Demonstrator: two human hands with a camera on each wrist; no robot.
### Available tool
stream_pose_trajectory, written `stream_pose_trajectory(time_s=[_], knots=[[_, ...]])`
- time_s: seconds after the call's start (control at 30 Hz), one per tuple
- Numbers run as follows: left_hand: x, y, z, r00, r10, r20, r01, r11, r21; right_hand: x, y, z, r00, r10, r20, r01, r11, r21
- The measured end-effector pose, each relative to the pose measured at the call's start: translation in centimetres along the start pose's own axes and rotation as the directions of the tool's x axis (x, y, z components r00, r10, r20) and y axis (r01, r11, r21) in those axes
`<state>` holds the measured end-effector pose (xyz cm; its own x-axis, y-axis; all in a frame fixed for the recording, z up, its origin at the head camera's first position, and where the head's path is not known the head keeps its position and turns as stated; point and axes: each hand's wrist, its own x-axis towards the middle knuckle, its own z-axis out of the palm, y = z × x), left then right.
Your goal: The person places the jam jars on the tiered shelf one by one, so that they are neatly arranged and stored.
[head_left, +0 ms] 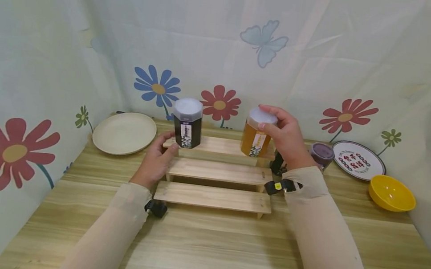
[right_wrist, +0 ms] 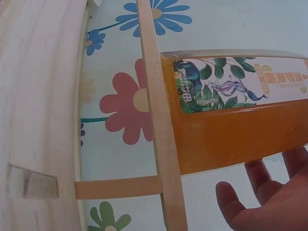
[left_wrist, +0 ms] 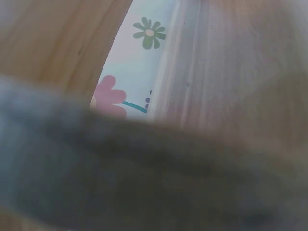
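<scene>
A wooden bench (head_left: 225, 252) carries a three-step wooden rack (head_left: 217, 170). On its top step stand a dark jar (head_left: 187, 124) at the left and an amber jar (head_left: 257, 134) at the right. The right hand (head_left: 285, 136) grips the amber jar's white lid, fingers curled round it. The left hand (head_left: 155, 163) rests on the rack's left end, fingers relaxed, just beside the dark jar.
</scene>
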<state>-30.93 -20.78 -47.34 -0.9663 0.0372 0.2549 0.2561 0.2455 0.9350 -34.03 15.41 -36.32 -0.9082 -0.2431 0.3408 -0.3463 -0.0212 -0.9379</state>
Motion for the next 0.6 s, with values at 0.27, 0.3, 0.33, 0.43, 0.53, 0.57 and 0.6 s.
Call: stream_pose_trajectory(time_s=[0.27, 0.3, 0.33, 0.43, 0.53, 0.57, 0.6], knots=[[-0.09, 0.17, 0.01, 1.0, -0.016, -0.003, 0.016, 1.0, 0.001, 0.24, -0.01, 0.17, 1.0, 0.011, 0.012, -0.012, 1.0, 0.004], [-0.1, 0.19, 0.01, 1.0, -0.02, -0.002, 0.02, 1.0, 0.003, 0.26, 0.01, 0.19, 1.0, 0.012, 0.012, -0.012, 1.0, 0.002], [-0.11, 0.21, 0.01, 1.0, -0.023, -0.002, 0.023, 1.0, 0.004, 0.27, 0.03, 0.2, 1.0, 0.012, 0.012, -0.012, 1.0, 0.001], [-0.07, 0.3, 0.0, 0.999, -0.033, 0.002, 0.033, 0.999, -0.005, 0.3, 0.06, 0.23, 1.0, 0.01, 0.01, -0.01, 1.0, 0.003], [0.07, 0.49, -0.01, 0.999, -0.051, 0.009, 0.051, 0.998, -0.021, 0.29, 0.07, 0.25, 1.0, 0.005, 0.008, -0.005, 1.0, 0.007], [0.09, 0.62, 0.02, 0.998, -0.058, 0.012, 0.058, 0.998, -0.023, 0.29, 0.08, 0.24, 1.0, 0.004, 0.007, -0.004, 1.0, 0.009], [0.08, 0.66, 0.04, 0.998, -0.058, 0.011, 0.058, 0.998, -0.026, 0.28, 0.08, 0.24, 1.0, 0.003, 0.009, -0.004, 1.0, 0.01]])
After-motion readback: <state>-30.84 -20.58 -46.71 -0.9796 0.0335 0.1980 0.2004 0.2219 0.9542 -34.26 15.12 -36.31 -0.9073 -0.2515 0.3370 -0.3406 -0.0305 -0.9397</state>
